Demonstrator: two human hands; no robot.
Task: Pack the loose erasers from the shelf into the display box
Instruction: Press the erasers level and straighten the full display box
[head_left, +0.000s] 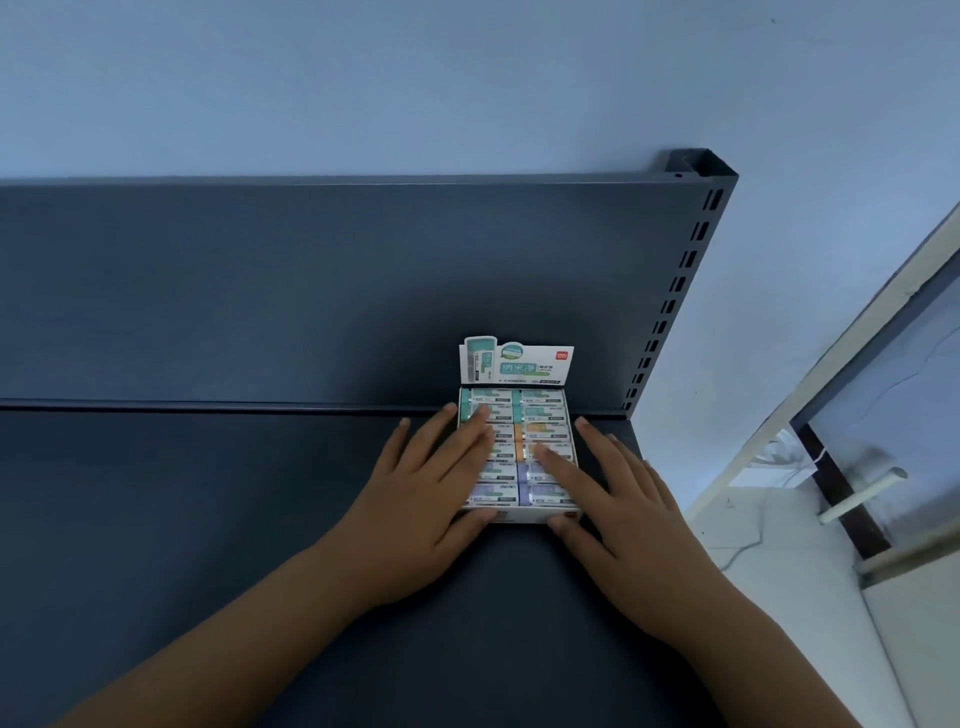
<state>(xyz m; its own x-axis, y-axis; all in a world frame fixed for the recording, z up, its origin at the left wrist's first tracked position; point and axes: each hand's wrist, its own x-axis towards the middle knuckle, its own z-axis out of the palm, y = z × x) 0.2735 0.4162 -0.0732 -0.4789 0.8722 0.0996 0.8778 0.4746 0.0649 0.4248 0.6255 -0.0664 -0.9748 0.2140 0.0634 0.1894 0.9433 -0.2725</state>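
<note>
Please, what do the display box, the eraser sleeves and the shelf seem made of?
The display box is probably thin printed cardboard, matte: its header stands as a flat cut-out flap. The erasers wear sleeves that look like printed paper; their core is hidden. The shelf is likely painted metal, dark matte grey, with a slotted upright.

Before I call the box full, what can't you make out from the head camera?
- Head view: erasers in the left column's middle rows, covered by fingers of the left hand.
- Any lower layer in the display box, hidden by the top erasers.
- Print on the header card, too small.
- The shelf leftward, cut off by the frame edge.
</note>
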